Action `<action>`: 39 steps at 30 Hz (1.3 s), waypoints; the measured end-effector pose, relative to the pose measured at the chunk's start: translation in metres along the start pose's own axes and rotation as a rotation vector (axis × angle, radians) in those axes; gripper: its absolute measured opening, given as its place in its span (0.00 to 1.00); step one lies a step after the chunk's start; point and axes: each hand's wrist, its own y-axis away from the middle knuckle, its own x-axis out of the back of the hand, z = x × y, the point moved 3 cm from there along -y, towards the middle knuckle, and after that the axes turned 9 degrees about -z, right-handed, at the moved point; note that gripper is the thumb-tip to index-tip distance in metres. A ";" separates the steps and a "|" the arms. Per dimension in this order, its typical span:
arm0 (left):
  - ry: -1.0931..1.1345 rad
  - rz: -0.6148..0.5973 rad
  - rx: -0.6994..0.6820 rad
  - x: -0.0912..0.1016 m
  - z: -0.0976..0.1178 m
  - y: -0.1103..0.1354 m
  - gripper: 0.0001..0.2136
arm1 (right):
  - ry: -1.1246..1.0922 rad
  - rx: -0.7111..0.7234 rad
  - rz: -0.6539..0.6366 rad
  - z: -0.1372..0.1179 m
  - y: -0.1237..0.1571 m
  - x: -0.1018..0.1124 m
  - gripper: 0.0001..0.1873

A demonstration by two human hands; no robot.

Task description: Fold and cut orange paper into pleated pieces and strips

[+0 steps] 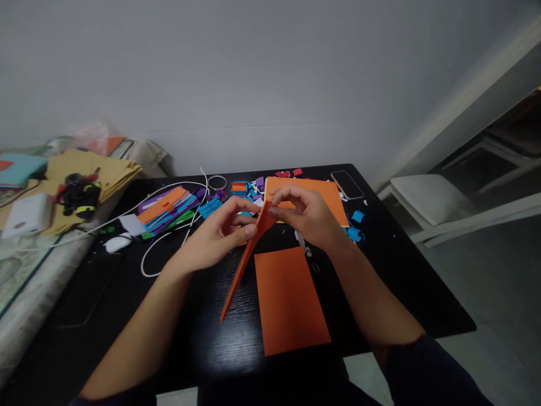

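A sheet of orange paper is held up on edge above the black table, slanting down toward me. My left hand pinches it from the left, thumb against its near face. My right hand grips its upper right end between thumb and fingers. Flat on the table below lies another orange paper piece. Behind my right hand is a larger orange sheet with a yellow edge. Scissors lie partly hidden under my right hand.
Blue paper scraps and purple bits are scattered around the larger sheet. A phone rests at the back right, a tape roll at the back. Left are stacked coloured strips, a white cable and another dark phone.
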 end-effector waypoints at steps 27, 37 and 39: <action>-0.220 0.149 0.110 0.007 0.002 0.005 0.12 | -0.018 -0.193 -0.088 -0.005 0.009 -0.003 0.16; -0.309 0.106 0.084 0.004 0.009 0.005 0.12 | 0.089 -0.145 -0.148 -0.009 0.005 -0.008 0.11; -0.303 0.088 0.075 0.003 0.012 0.006 0.11 | 0.059 -0.135 -0.193 -0.009 0.005 -0.008 0.11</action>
